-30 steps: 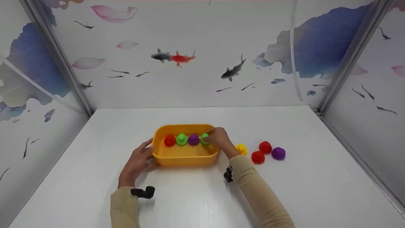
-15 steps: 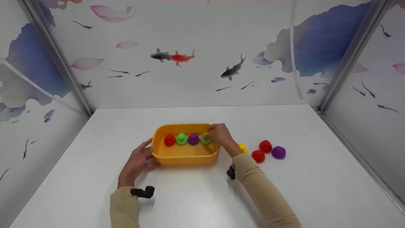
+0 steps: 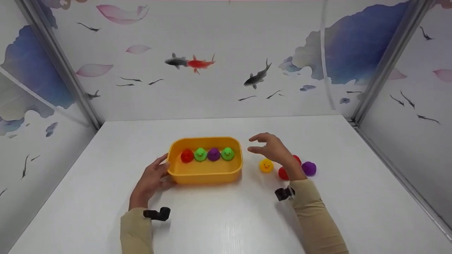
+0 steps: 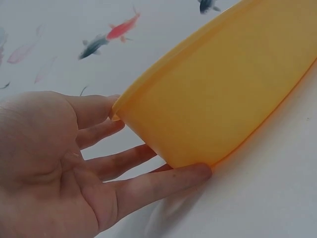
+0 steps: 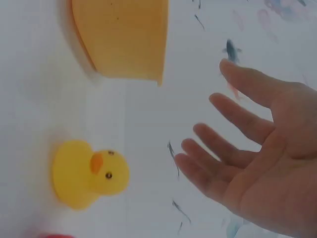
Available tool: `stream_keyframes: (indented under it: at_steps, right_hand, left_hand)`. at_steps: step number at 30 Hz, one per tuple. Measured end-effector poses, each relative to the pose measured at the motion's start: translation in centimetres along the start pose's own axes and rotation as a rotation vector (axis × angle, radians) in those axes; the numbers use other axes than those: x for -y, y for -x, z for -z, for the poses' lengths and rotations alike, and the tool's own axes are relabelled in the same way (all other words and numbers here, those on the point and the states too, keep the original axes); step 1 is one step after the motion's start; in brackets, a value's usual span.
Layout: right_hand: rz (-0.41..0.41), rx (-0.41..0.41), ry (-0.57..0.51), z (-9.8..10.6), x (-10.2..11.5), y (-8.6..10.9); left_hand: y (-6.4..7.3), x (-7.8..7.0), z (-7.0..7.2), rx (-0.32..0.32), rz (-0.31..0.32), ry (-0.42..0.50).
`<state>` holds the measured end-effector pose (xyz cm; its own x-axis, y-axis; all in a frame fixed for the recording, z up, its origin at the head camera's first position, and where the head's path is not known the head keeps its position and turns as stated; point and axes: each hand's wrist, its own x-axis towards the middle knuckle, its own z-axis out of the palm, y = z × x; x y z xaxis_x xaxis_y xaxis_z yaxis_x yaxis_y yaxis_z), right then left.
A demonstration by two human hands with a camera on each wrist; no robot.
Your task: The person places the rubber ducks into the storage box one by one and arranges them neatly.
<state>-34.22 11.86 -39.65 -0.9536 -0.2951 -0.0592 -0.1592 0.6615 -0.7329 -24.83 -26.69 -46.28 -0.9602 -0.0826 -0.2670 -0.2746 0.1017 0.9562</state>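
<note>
A yellow-orange plastic tub (image 3: 204,179) holds a row of small rubber ducks: a red one (image 3: 187,156), a green one (image 3: 200,155), a purple one (image 3: 213,154) and another green one (image 3: 227,154). My left hand (image 3: 151,180) rests its spread, nearly straight fingers against the tub's left end; in the left wrist view one fingertip (image 4: 200,171) lies low by the base. To the right of the tub, my right hand (image 3: 273,148) hovers with fingers and thumb apart, holding nothing. Below it stands a yellow rubber duck (image 5: 89,173), upright on the table.
Beyond the yellow duck lie two red ducks (image 3: 283,173), partly covered by the right wrist, and a purple duck (image 3: 309,169). The white table (image 3: 212,218) is enclosed by printed panels (image 3: 219,95) at the back and both sides.
My right hand has let go of the right-hand green duck, leaving it in the tub, and has moved right and out over the table. My left hand stays at the tub.
</note>
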Motion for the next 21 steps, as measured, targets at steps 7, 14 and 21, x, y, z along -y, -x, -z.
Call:
stream_keyframes:
  at_steps: [7,14,21]
  right_hand:
    - [-0.024,-0.002,-0.011,1.9,-2.7,0.4]
    - [-0.076,-0.003,-0.049,2.9,-5.5,0.8]
    - [-0.024,-0.012,-0.07,3.6,-7.6,1.1]
  left_hand:
    - [-0.1,0.1,0.0,-0.004,-0.006,0.011]
    - [0.1,0.2,0.0,-0.001,0.001,-0.013]
    - [0.2,0.0,-0.3,-0.004,0.004,-0.021]
